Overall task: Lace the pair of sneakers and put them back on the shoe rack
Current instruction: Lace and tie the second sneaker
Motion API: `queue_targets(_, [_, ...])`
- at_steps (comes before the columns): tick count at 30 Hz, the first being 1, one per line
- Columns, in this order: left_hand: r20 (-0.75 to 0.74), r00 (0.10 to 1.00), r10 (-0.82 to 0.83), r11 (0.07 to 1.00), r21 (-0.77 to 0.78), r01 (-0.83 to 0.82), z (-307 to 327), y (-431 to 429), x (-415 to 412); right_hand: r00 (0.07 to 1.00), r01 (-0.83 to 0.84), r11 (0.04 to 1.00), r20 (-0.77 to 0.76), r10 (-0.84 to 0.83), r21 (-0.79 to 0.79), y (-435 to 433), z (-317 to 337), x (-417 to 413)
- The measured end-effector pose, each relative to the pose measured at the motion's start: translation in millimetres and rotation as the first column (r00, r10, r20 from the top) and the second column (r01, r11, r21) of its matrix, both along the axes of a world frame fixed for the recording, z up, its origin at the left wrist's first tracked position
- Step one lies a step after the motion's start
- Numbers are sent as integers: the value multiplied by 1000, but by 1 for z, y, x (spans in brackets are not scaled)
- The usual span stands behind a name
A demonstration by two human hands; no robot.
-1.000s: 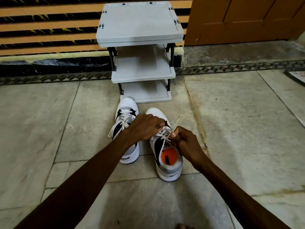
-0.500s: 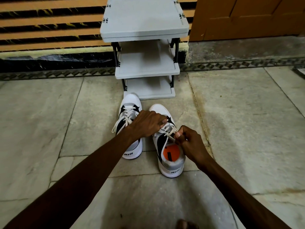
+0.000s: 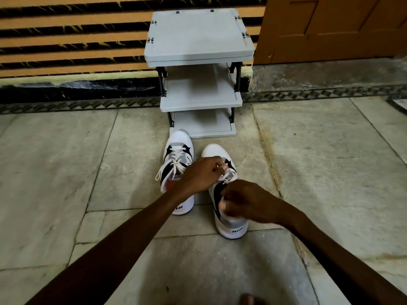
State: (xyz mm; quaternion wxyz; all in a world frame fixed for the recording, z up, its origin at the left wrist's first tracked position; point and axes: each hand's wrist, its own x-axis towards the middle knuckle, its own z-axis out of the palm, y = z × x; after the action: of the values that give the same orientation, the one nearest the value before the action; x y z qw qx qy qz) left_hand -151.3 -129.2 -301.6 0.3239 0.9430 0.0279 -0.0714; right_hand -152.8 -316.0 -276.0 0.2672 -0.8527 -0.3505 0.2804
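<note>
Two white, grey and black sneakers stand side by side on the stone floor, toes toward the grey shoe rack (image 3: 199,100). The left sneaker (image 3: 177,155) has white laces crossed through its eyelets with loose ends hanging off its left side. Over the tongue of the right sneaker (image 3: 231,225), my left hand (image 3: 201,173) pinches a white lace (image 3: 228,176). My right hand (image 3: 246,202) is closed over that shoe's opening, holding another part of the lace, and hides the orange insole.
The three-tier rack stands against a striped orange and black wall. A brown wooden door (image 3: 330,27) is at the upper right behind a raised stone step (image 3: 319,73). A toe of my foot (image 3: 248,299) shows at the bottom edge.
My right hand has moved left and down over the right sneaker's opening, covering the orange insole. My left hand stays pinched on the lace at the tongue. The camera has tilted slightly.
</note>
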Motion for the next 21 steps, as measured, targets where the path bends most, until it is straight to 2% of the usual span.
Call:
queue_targets(1, [5, 1000, 28, 1000, 1, -28, 1, 4, -3, 992, -100, 987, 66, 109, -124, -2, 2, -6])
queue_targets(3, [30, 996, 87, 995, 38, -89, 2, 13, -12, 935, -163, 932, 252, 251, -325, -2, 1, -18])
queue_targets(5, [69, 988, 138, 983, 116, -146, 3, 21, -24, 866, -146, 913, 396, 304, -381, 0, -5, -27])
queue_targets(9, [169, 974, 153, 907, 366, -206, 6, 35, -48, 831, -117, 946, 493, 260, -301, 10, -15, -30])
queue_targets(13, [53, 989, 135, 843, 518, -143, 7, 41, -59, 832, -96, 962, 510, 219, -256, 32, -22, -17])
queue_targets(17, [-43, 990, 136, 850, 518, -95, 6, 42, -62, 867, -68, 968, 465, 177, -241, 50, -22, -1])
queue_targets(21, [-36, 985, 167, 893, 430, -135, -1, 43, -63, 868, -64, 967, 464, 177, -248, 58, -23, 6])
